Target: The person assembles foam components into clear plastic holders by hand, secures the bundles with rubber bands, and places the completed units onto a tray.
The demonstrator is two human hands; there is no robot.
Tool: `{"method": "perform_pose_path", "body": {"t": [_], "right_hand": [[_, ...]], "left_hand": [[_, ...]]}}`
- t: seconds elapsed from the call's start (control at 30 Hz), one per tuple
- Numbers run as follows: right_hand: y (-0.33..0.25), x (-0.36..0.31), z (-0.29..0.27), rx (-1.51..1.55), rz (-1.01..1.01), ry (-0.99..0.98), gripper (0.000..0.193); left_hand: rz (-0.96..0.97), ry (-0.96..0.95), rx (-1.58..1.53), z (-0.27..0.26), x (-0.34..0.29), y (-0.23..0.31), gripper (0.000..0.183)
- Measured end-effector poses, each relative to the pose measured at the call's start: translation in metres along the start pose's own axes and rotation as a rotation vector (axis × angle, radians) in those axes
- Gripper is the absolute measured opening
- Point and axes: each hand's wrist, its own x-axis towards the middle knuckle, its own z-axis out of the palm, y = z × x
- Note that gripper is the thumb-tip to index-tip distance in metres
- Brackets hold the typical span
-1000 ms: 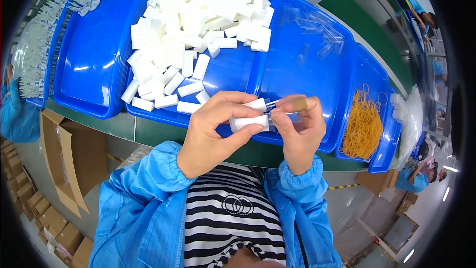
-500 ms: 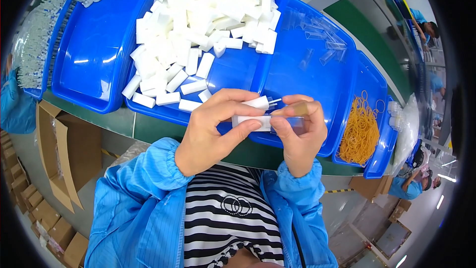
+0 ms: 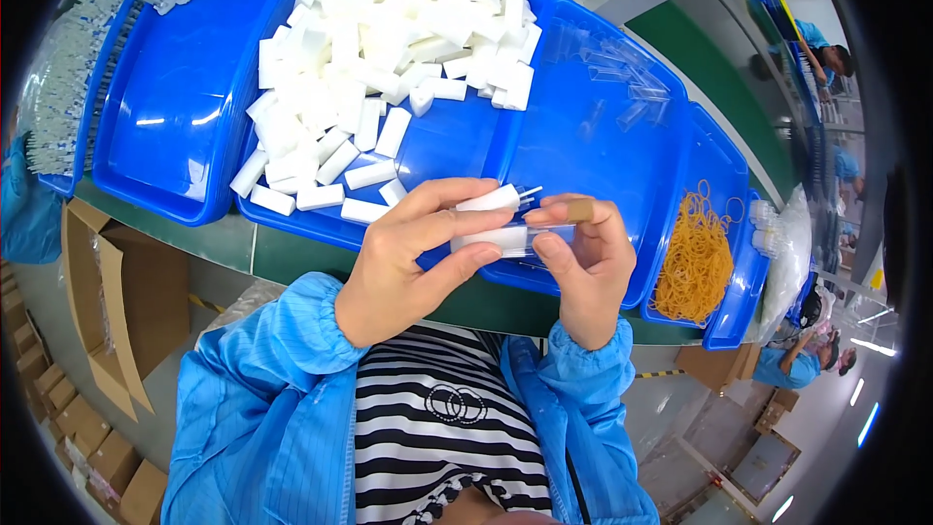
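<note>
My left hand [image 3: 394,258] is closed around two white foam-like blocks, one above the other. From the right end of the upper block [image 3: 491,198] stick thin pale prongs. The lower block [image 3: 498,240] lies between my left thumb and fingers. A clear plastic tube [image 3: 552,232] extends from its right end; how far it overlaps the block is hard to see. My right hand [image 3: 589,262] has its thumb below and fingers above this tube, closed on it. A tan wrap [image 3: 580,210] covers part of one right finger.
Beyond my hands, a blue tray [image 3: 452,151] bears a heap of white blocks [image 3: 389,39]. Clear tubes [image 3: 632,73] lie in the tray to its right. Orange rubber bands [image 3: 693,267] fill another tray. Pronged pale parts [image 3: 73,97] stand far left, above an open cardboard box [image 3: 146,282].
My right thumb and fingers have parted slightly at the lower block's end, and more of the clear tube shows between them. The whole view has shifted a little.
</note>
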Motion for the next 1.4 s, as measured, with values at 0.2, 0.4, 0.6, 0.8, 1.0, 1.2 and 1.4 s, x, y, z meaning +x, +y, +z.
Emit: {"method": "perform_pose_path", "body": {"t": [0.2,0.4,0.6,0.8,1.0,1.2,1.4], "right_hand": [[-0.005,-0.002,-0.012,0.278,0.226,0.090,0.032],[0.008,-0.012,-0.010,0.285,0.162,-0.037,0.033],[0.004,-0.010,-0.008,0.263,0.177,-0.052,0.032],[0.003,-0.010,-0.008,0.145,0.041,-0.082,0.031],[-0.005,0.010,-0.019,-0.101,-0.025,-0.238,0.028],[0.014,0.080,-0.068,-1.037,-0.410,-0.052,0.036],[0.022,0.095,-0.071,-1.441,-0.579,-0.374,0.029]], "left_hand": [[-0.109,-0.016,-0.536,-0.005,-0.005,-0.010,0.030],[-0.080,-0.041,-0.484,0.002,-0.011,-0.008,0.026],[-0.104,-0.055,-0.413,-0.003,-0.008,-0.007,0.036],[-0.257,-0.222,-0.538,-0.011,0.007,-0.002,0.031],[-0.415,-0.186,-0.590,-0.009,0.007,-0.005,0.025],[-0.449,-0.071,-0.613,-0.008,0.007,0.003,0.025],[-0.554,-0.055,-0.741,-0.014,0.008,0.003,0.030]]}}
